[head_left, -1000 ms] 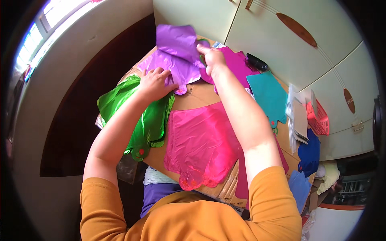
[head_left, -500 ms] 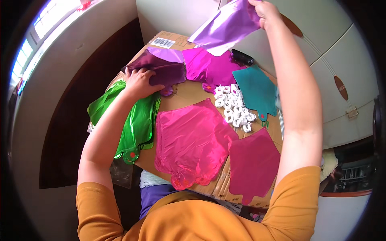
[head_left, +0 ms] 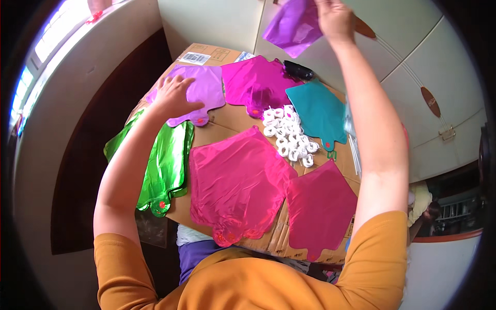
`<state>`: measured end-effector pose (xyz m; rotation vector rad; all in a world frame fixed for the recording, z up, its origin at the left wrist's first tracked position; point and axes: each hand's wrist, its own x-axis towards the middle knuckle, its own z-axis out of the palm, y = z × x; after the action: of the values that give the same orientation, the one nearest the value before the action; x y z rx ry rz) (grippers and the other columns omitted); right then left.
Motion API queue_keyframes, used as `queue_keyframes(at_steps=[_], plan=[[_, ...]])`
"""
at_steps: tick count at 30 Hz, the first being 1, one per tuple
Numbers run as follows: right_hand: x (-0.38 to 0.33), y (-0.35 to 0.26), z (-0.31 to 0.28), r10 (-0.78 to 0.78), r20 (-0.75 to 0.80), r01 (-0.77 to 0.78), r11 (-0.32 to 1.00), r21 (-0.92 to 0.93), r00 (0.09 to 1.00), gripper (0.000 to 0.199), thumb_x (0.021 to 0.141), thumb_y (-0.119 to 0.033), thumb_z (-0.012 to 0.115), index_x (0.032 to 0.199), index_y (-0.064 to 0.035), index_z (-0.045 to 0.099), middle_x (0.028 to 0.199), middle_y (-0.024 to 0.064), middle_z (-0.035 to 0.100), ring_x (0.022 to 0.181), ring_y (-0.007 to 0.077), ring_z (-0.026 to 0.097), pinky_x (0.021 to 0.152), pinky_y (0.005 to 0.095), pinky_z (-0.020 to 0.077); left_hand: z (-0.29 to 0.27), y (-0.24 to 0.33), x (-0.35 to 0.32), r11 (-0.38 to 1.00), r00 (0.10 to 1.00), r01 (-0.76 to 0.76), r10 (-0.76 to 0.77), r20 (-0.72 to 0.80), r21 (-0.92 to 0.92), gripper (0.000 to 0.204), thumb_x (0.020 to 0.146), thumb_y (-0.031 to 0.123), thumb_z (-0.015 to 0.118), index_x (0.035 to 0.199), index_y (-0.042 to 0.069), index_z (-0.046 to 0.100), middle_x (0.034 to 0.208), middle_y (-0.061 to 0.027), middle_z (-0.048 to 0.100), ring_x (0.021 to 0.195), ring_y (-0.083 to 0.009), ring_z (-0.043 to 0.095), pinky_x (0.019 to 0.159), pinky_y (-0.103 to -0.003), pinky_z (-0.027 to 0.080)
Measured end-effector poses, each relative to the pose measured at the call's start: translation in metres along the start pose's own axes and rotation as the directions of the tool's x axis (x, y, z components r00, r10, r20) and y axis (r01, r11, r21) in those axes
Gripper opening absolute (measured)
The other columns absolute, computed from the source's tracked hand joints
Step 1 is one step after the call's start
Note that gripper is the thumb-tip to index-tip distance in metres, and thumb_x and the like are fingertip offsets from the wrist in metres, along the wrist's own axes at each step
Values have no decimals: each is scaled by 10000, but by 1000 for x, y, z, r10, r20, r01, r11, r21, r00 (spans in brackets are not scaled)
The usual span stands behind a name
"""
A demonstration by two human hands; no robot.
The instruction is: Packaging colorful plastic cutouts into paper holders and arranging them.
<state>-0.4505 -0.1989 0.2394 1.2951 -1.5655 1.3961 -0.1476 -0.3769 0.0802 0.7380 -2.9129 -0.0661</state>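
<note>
High at the upper right, my right hand [head_left: 337, 25] pinches a shiny purple foil balloon [head_left: 295, 28], flat and uninflated, lifted off the box; part of it passes out of the picture top. My left hand [head_left: 174, 97] is spread over a flat lavender foil balloon [head_left: 209, 85] at the far left of the cardboard box [head_left: 214, 124], fingers apart. Whether its fingertips touch the foil I cannot tell. Beside the lavender one lies a magenta foil balloon [head_left: 248, 82]. Shiny green foil balloons [head_left: 168, 173] lie under and beside my left forearm.
Pink foil balloons [head_left: 237, 175] cover the box's near middle, with a dark pink one [head_left: 321, 206] to their right. Small white coils of string [head_left: 289, 137] sit beside a teal foil balloon [head_left: 316, 108]. A black object [head_left: 298, 71] lies behind; pale cabinet doors [head_left: 408, 103] stand at right.
The dark purple foil under my left hand is gone from there, baring the lavender balloon. My left hand's fingers have spread. The purple foil in my right hand has swung up and away. The view shifted slightly.
</note>
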Motion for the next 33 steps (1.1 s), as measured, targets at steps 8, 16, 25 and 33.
queue_keyframes(at_steps=[8, 16, 25, 33], plan=[[-163, 28, 39, -179, 669, 205, 978, 40, 722, 189, 816, -148, 635, 977, -175, 731, 913, 80, 720, 859, 287, 677, 816, 419, 506, 65, 80, 39, 701, 694, -709, 676, -246, -76, 390, 806, 142, 683, 1186, 74, 634, 1171, -110, 628, 1097, -305, 585, 978, -429, 453], [-182, 20, 26, 250, 675, -299, 953, -45, 694, 217, 871, -281, 683, 892, -67, 712, 780, 149, 675, 705, 301, 669, 630, 391, 510, 71, 84, 42, 683, 778, -629, 553, -299, -372, 153, 814, 89, 657, 943, 25, 709, 966, -123, 674, 898, -294, 651, 812, -377, 531], [-207, 27, 39, 265, 647, -412, 907, 84, 715, 220, 875, -260, 698, 933, -49, 706, 792, 164, 668, 655, 264, 632, 632, 354, 487, 71, 78, 64, 683, 893, -423, 424, -148, -596, 128, 813, 79, 696, 911, -1, 713, 894, -117, 691, 832, -225, 663, 772, -342, 523], [-198, 26, 35, 323, 729, -456, 890, -17, 603, 196, 889, -236, 678, 947, -50, 693, 773, 161, 659, 655, 239, 625, 651, 355, 491, 58, 89, 78, 758, 979, -156, 202, 0, -633, 193, 737, 169, 762, 875, 38, 730, 772, -117, 709, 741, -197, 686, 686, -341, 537]])
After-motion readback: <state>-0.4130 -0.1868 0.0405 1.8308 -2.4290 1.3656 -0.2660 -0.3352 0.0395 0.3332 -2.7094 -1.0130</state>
